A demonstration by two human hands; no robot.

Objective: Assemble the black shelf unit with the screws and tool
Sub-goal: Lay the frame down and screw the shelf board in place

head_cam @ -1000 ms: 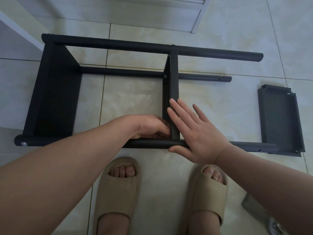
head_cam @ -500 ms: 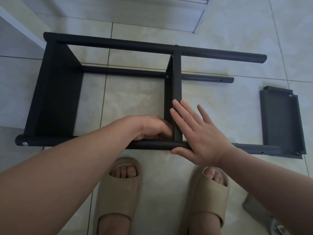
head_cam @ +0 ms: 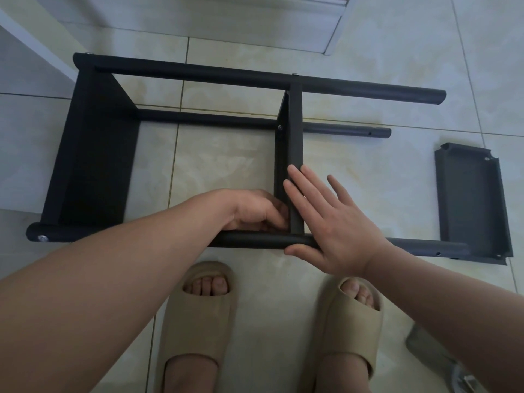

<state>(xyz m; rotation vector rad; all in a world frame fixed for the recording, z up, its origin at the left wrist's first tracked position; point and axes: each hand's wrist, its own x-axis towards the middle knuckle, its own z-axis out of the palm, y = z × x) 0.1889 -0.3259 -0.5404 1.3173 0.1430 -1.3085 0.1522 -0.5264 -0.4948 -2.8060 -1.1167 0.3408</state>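
Black shelf unit (head_cam: 93, 154) lies on its side on the tiled floor (head_cam: 226, 165), in front of both hands, half built.

Left hand (head_cam: 255, 211): fingers curled, tucked into the corner where the middle panel (head_cam: 296, 137) meets the near pole (head_cam: 255, 241). The fingertips are hidden against the panel, so I cannot tell if they hold anything.

Right hand (head_cam: 331, 222): flat and wide, just right of the left hand, with the panel between them. Its straight fingers lie along the panel's right face and edge. The thumb touches the near pole at the joint from below.

The near pole runs under both hands. Far out to the left of the left hand it ends at the end panel, with a silver screw (head_cam: 42, 238) in the pole tip. Out past the right wrist its bare end shows a small hole.

Beyond the fingertips lies the middle pole (head_cam: 212, 120), with a screw head where it meets the middle panel. Farther beyond that is the far pole (head_cam: 255, 76). Both stick out bare to the right of the middle panel.

Loose shelf panel (head_cam: 476, 205): well to the right of the right hand, flat on the floor, rim up. Its near corner is at the bare end of the near pole; contact unclear.

Below the hands are two feet in beige slippers: left slipper (head_cam: 198, 313), right slipper (head_cam: 348, 316).
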